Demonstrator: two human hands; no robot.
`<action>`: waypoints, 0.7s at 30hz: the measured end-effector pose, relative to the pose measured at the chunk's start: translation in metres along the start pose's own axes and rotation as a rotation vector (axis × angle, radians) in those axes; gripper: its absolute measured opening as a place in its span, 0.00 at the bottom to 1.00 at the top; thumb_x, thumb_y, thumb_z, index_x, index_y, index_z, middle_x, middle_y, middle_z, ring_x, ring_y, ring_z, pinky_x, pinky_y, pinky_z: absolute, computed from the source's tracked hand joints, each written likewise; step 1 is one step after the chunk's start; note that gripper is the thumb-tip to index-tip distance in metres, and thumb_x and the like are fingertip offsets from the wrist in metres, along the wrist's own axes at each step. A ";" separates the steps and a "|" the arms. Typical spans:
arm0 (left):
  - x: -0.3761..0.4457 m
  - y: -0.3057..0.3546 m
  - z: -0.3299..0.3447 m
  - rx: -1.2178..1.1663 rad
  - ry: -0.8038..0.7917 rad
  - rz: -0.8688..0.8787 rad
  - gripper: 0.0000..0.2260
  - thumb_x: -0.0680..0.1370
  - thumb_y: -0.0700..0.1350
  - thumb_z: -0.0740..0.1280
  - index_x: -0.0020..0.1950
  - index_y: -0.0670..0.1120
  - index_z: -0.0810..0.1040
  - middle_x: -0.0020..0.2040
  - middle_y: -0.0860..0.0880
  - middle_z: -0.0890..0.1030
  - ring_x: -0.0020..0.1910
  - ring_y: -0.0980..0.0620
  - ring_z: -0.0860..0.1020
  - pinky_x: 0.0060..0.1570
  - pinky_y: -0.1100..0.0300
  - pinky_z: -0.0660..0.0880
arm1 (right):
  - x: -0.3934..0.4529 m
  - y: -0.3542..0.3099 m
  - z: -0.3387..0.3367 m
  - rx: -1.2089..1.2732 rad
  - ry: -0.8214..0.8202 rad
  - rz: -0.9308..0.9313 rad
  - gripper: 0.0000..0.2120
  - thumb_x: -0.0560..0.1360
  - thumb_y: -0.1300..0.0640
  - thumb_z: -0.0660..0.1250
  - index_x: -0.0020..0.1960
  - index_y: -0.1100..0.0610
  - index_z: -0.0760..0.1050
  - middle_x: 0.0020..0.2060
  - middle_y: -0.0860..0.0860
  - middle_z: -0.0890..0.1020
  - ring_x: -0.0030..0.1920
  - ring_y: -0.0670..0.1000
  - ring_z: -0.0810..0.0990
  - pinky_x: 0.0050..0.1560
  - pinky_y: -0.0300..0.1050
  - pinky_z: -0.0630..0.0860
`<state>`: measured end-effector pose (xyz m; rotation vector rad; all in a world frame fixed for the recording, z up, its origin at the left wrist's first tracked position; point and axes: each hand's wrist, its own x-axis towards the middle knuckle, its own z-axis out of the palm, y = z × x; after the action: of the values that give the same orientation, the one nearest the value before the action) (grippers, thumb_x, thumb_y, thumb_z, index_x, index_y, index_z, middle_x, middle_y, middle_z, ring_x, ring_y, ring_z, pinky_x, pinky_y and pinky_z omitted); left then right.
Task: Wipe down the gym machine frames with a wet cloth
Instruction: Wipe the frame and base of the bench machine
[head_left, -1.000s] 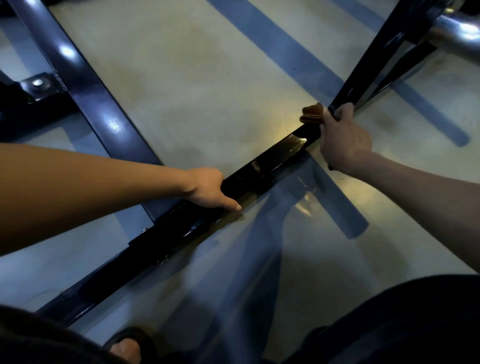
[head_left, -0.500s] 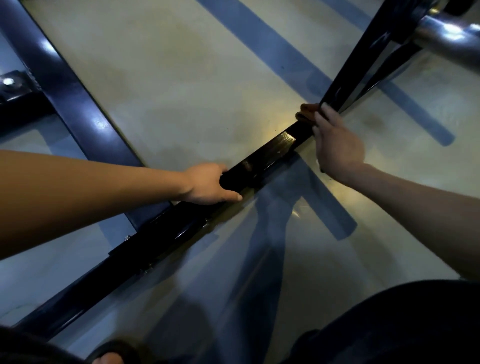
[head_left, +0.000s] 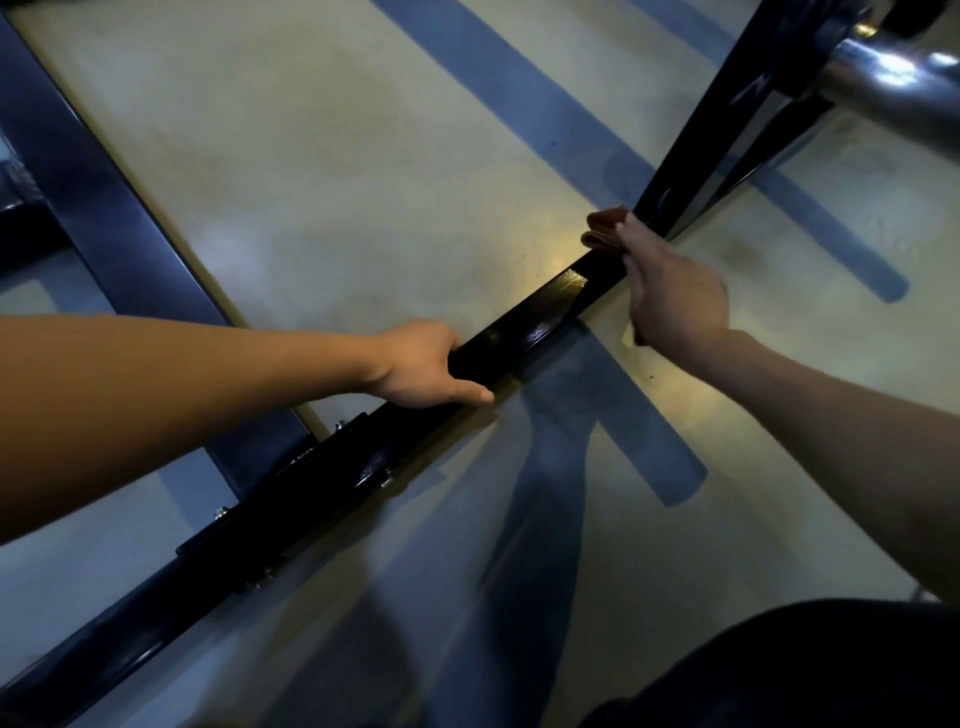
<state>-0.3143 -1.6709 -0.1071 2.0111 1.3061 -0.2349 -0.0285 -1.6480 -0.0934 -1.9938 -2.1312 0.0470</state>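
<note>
Head view: right hand (head_left: 670, 291) clutched the soft, limp cloth (head_left: 605, 228) bunched; left hand (head_left: 426, 366) gripped the rigid frame bar (head_left: 540, 306).

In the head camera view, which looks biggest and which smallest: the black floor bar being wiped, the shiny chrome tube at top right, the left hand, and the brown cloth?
As they look, largest to smallest:
1. black floor bar
2. chrome tube, cut off by the frame edge
3. left hand
4. brown cloth, mostly hidden under the right hand

Frame bar (head_left: 524, 325): black, glossy, wet-streaked, running diagonally low over the floor. Cloth (head_left: 605, 228): brown, bunched, on the bar just beyond the right hand's (head_left: 675, 296) grip.
</note>
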 end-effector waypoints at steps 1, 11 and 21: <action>-0.001 0.000 0.000 -0.002 0.004 0.005 0.22 0.76 0.64 0.71 0.48 0.44 0.82 0.34 0.50 0.79 0.33 0.53 0.77 0.29 0.62 0.65 | -0.009 -0.008 0.006 0.059 0.010 -0.069 0.22 0.86 0.53 0.58 0.79 0.44 0.66 0.78 0.43 0.69 0.65 0.58 0.81 0.56 0.55 0.79; -0.012 0.000 0.008 -0.163 0.026 -0.051 0.23 0.75 0.63 0.72 0.60 0.47 0.80 0.49 0.52 0.81 0.49 0.51 0.79 0.45 0.60 0.70 | 0.011 0.016 -0.004 0.068 -0.045 0.009 0.22 0.88 0.54 0.55 0.81 0.47 0.63 0.77 0.51 0.72 0.69 0.60 0.77 0.66 0.53 0.73; -0.031 -0.027 0.005 -0.324 0.292 -0.332 0.18 0.81 0.53 0.52 0.48 0.42 0.75 0.55 0.36 0.81 0.53 0.39 0.78 0.47 0.53 0.68 | -0.113 -0.123 0.034 0.187 -0.250 -0.507 0.27 0.85 0.50 0.60 0.83 0.49 0.60 0.82 0.42 0.60 0.47 0.56 0.86 0.41 0.53 0.83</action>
<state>-0.3508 -1.6903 -0.1070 1.5905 1.7382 0.1201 -0.1496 -1.7647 -0.1208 -1.3600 -2.6132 0.4119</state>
